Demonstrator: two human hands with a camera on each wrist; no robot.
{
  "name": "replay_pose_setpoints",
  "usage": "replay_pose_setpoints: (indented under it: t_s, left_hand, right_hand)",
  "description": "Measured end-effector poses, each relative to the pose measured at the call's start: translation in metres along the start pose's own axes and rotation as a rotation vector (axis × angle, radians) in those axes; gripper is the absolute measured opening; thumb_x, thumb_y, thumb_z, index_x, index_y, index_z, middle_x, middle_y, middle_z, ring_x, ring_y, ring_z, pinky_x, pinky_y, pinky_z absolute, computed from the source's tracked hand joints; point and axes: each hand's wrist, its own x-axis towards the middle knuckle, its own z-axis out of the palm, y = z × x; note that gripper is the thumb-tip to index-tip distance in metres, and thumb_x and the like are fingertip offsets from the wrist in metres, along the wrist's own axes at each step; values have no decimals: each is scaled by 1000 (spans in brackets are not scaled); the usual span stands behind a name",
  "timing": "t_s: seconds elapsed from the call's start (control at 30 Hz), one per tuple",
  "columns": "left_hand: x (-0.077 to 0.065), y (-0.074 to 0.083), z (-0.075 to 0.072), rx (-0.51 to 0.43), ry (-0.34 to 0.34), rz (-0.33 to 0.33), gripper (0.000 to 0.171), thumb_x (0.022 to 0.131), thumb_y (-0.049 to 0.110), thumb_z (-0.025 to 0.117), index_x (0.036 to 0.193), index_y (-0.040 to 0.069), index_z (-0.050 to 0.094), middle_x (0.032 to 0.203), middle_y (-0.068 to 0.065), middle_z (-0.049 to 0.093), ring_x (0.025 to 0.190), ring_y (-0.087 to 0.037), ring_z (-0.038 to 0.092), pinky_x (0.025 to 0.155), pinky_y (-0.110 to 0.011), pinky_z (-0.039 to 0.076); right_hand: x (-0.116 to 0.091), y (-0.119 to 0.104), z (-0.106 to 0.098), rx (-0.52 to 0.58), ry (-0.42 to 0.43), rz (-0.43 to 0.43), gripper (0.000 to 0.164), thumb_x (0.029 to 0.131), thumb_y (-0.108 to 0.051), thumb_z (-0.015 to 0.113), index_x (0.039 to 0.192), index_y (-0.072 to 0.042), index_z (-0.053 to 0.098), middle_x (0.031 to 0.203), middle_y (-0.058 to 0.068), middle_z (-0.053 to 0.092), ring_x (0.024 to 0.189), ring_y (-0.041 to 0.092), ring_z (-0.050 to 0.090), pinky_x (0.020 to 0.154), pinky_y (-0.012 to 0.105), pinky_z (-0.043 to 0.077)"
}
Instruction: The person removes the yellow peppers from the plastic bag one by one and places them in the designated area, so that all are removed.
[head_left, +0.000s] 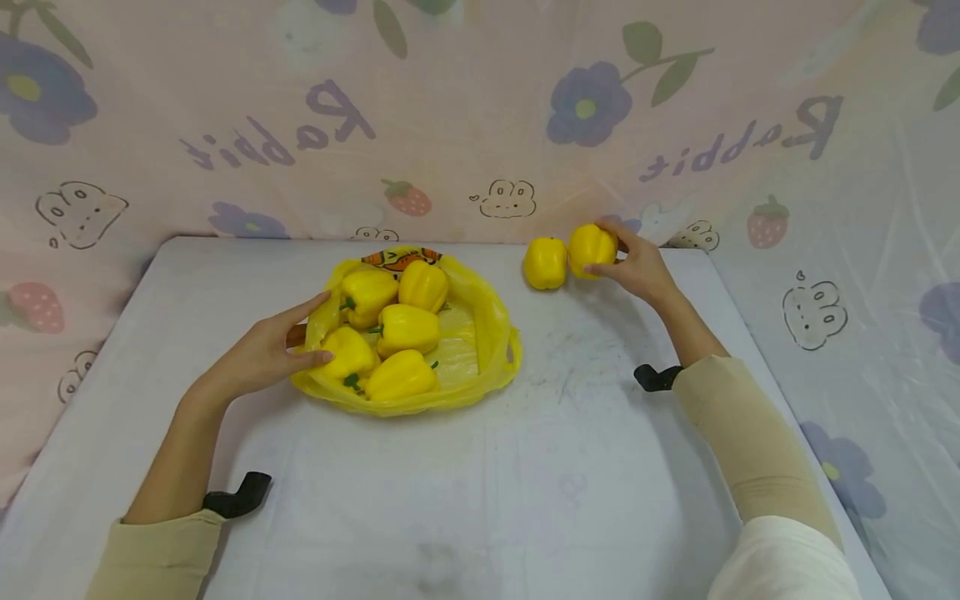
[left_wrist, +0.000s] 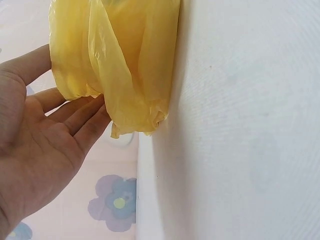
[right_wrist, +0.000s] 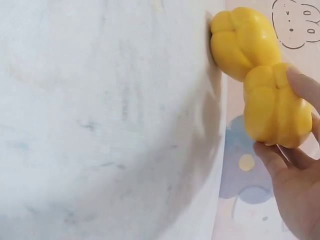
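Note:
A yellow plastic bag (head_left: 498, 367) lies wide-mouthed on the table, with several yellow bell peppers (head_left: 408, 329) inside. My left hand (head_left: 258, 354) holds the bag's left rim, thumb on the inner side near a pepper and the other fingers outside. In the left wrist view, those fingers pass partly behind the bag's yellow film (left_wrist: 135, 60). To the right of the bag, my right hand (head_left: 637, 262) grips a yellow bell pepper (head_left: 591, 250) between thumb and fingers. The right wrist view shows this gripped pepper (right_wrist: 277, 110) raised off the table, touching a second bell pepper (right_wrist: 245, 40).
That second pepper (head_left: 545, 263) stands near the table's back edge. A white cloth covers the table (head_left: 480, 500). Behind it hangs a printed curtain (head_left: 465, 108) with flowers and rabbits. Black wrist mounts (head_left: 240, 496) stick out from both forearms.

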Motion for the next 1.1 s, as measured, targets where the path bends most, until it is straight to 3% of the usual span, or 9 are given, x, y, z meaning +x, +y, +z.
replay_pose_setpoints:
  t_s: [0.67, 0.93, 1.1]
  left_hand:
    - [0, 3, 0, 15, 1, -10, 90, 93, 33, 72, 161, 19, 15, 161, -21, 22, 135, -47, 42, 105, -57, 41]
    - [-1, 0, 1, -13, -3, -10, 90, 93, 31, 72, 161, 19, 15, 162, -20, 21, 136, -46, 41, 106, -58, 40]
    - [0, -1, 1, -19, -5, -18, 90, 93, 31, 72, 161, 20, 15, 162, -20, 20, 137, -47, 40, 106, -56, 40]
  right_hand:
    - [5, 23, 15, 61, -23, 91, 81, 84, -30, 82, 153, -22, 39, 161, 9, 28, 142, 39, 33, 114, 56, 31]
    - [2, 26, 20, 91, -15, 72, 84, 85, -30, 81, 155, -21, 35, 163, 6, 24, 144, 38, 31, 115, 55, 31]
    - [2, 25, 21, 115, 8, 41, 83, 85, -28, 81, 154, -18, 36, 161, 8, 29, 145, 36, 29, 118, 51, 26]
